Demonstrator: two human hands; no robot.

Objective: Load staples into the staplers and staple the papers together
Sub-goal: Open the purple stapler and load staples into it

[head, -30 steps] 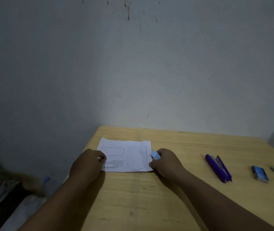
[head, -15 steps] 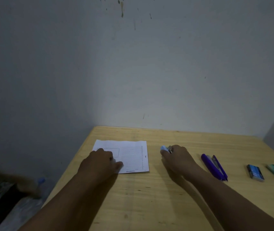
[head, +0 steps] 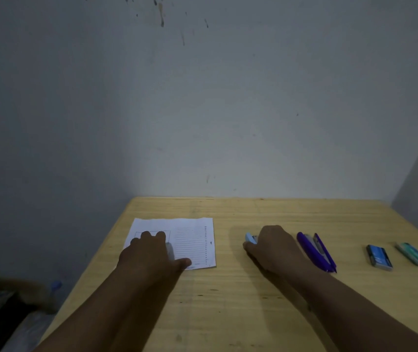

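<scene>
**Setting the small stapler down beside the papers**

The right hand (head: 275, 246) rests knuckles-up on the pale wooden table (head: 228, 301), its fingers curled around a small light-blue stapler (head: 250, 238) whose tip pokes out on the hand's left side. How tightly the fingers close underneath cannot be told, since the back of the hand hides them. The left hand (head: 149, 255) lies flat and spread on the near-left part of the white printed sheets of paper (head: 192, 240), thumb stretched toward the bottom edge, pinning them and grasping nothing.

The papers sit well apart from the right hand, with bare wood between. A tiny dark mark shows near their right margin; it may be a staple, but it is too small to be sure.

Just right of the right hand lies a purple stapler hinged open (head: 316, 251), then farther right a small blue box (head: 378, 257) and a teal box (head: 415, 254), probably staple packs.

If the blue stapler is being parked, it is best laid flat and clear of both the paper edge and the open purple one, so neither gets nudged. The left palm should keep the sheets squared until the next tool is in hand; the loose stack could skew easily under a sliding wrist.
</scene>
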